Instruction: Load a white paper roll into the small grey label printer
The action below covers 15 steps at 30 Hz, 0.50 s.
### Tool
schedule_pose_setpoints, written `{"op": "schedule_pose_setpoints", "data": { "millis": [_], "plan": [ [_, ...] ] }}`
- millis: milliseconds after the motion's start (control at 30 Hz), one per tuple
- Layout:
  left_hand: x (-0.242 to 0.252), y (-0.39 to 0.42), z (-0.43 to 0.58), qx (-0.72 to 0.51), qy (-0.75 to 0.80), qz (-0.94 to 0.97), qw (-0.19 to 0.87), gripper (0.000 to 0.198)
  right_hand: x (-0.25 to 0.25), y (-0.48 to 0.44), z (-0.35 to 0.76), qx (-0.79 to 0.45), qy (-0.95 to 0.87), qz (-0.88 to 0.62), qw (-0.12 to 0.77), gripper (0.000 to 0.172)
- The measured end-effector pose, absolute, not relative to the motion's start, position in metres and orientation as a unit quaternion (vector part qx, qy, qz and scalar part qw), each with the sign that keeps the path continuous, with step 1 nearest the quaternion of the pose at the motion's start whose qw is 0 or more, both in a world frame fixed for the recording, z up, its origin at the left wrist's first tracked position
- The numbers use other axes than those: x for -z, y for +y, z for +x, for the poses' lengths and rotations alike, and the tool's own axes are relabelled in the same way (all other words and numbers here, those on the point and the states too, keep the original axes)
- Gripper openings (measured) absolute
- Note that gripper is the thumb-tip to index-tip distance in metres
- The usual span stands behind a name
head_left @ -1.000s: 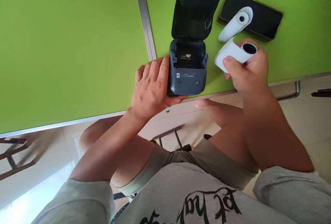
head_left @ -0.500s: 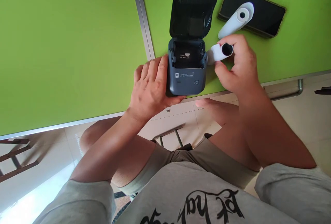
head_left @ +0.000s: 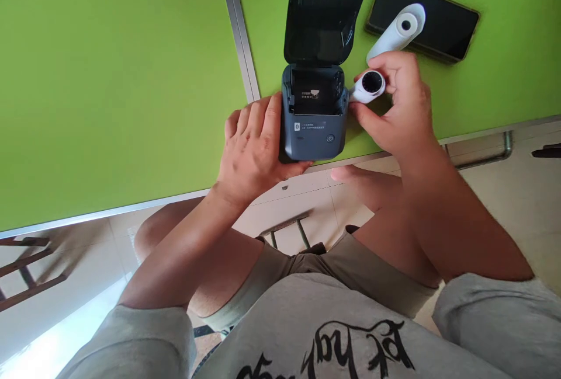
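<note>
A dark grey-blue label printer (head_left: 314,136) sits near the table's front edge with its black lid (head_left: 325,20) swung up, and no roll shows in its compartment. My left hand (head_left: 254,145) grips the printer's left side, fingers along the flank and thumb at the front edge. Just off the printer's right side, my right hand (head_left: 403,98) pinches a small white paper roll (head_left: 363,91) between thumb and fingers. The roll's dark hollow core faces up. Its lower end is partly hidden, so I cannot tell whether it touches the printer.
Beyond my right hand, a larger white paper roll (head_left: 391,34) stands partly in front of a black phone (head_left: 453,20) lying on the green table (head_left: 109,75). A metal seam (head_left: 239,28) runs across the tabletop left of the printer. My legs are under the front edge.
My right hand has shifted slightly left, bringing the small roll closer to the printer's side and turning it a little. My left hand keeps its hold on the printer.
</note>
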State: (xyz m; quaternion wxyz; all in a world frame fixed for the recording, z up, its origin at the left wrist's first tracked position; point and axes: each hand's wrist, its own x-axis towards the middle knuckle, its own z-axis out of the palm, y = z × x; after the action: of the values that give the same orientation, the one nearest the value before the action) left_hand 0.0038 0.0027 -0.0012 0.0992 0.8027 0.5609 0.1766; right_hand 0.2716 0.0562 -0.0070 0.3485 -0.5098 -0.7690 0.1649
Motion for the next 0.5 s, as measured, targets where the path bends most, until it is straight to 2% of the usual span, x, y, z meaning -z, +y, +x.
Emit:
{"op": "schedule_pose_setpoints", "data": {
  "millis": [100, 167, 267, 333, 367, 433, 500],
  "plan": [
    [0.001, 0.002, 0.004, -0.176, 0.564, 0.8, 0.102, 0.123, -0.003, 0.057, 0.276, -0.176, -0.783, -0.472, 0.365, 0.045],
    [0.001, 0.002, 0.004, -0.175, 0.561, 0.802, 0.107, 0.12, -0.005, 0.063, 0.284, -0.158, -0.78, -0.443, 0.413, 0.031],
    [0.001, 0.002, 0.003, -0.175, 0.557, 0.804, 0.113, 0.117, -0.001, 0.082, 0.297, -0.078, -0.739, -0.43, 0.512, 0.029],
    [0.001, 0.002, 0.003, -0.177, 0.557, 0.804, 0.112, 0.119, 0.005, 0.097, 0.303, -0.054, -0.715, -0.45, 0.532, 0.018],
    [0.001, 0.002, 0.003, -0.178, 0.558, 0.803, 0.11, 0.12, 0.008, 0.103, 0.304, -0.06, -0.712, -0.467, 0.521, 0.024],
    [0.001, 0.002, 0.003, -0.18, 0.559, 0.802, 0.108, 0.121, 0.012, 0.112, 0.303, -0.085, -0.723, -0.492, 0.478, 0.055],
    [0.001, 0.002, 0.003, -0.181, 0.56, 0.802, 0.106, 0.12, 0.014, 0.118, 0.299, -0.09, -0.744, -0.493, 0.441, 0.074]
  ]
}}
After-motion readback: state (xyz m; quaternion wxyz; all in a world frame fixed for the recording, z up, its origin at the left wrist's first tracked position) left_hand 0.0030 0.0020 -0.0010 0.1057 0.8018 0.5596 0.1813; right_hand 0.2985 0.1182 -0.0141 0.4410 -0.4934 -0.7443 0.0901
